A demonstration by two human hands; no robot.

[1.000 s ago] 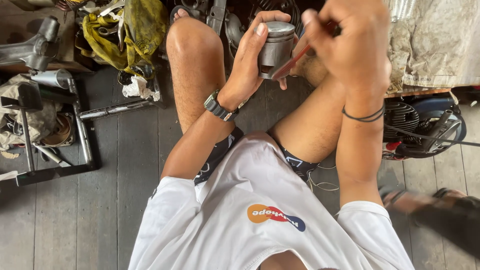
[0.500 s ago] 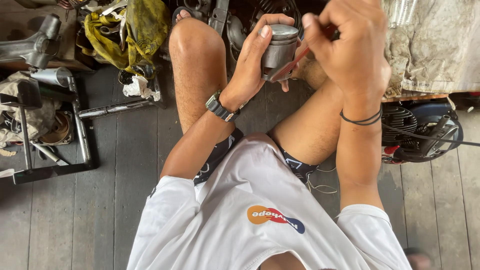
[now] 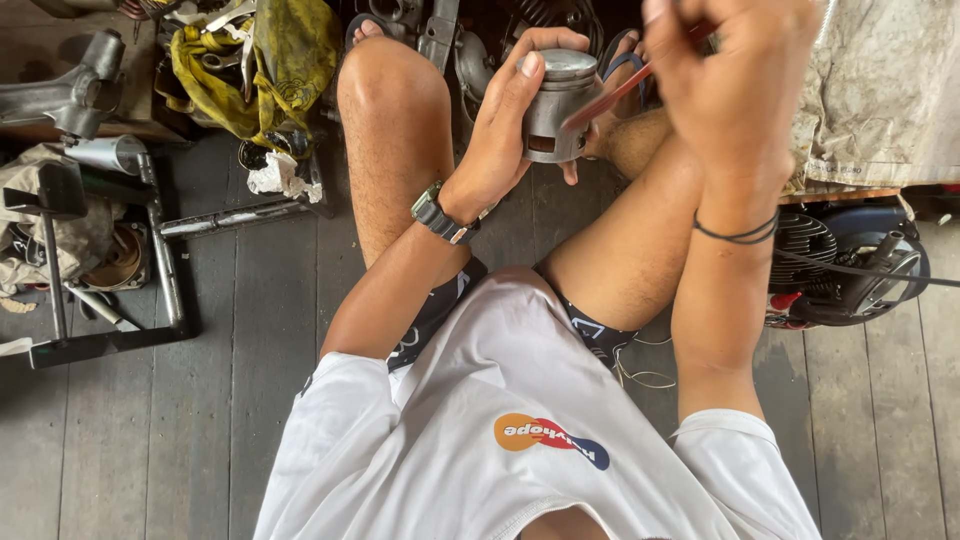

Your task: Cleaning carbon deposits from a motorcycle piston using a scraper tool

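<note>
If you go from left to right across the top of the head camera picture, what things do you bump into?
Grey metal part → yellow rag → left hand holding a metal piston → right hand → dirty white cloth.

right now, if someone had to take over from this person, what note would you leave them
Left hand: gripping the grey metal piston, held upright above the knees.
Right hand: pinching a thin reddish tool, its tip against the side of the piston near the top.
Nearby: yellow rag and metal parts on the wooden floor to the left, small engine to the right.
Done: can't tell from this view.
Left: work at the piston's upper edge looks underway.
</note>
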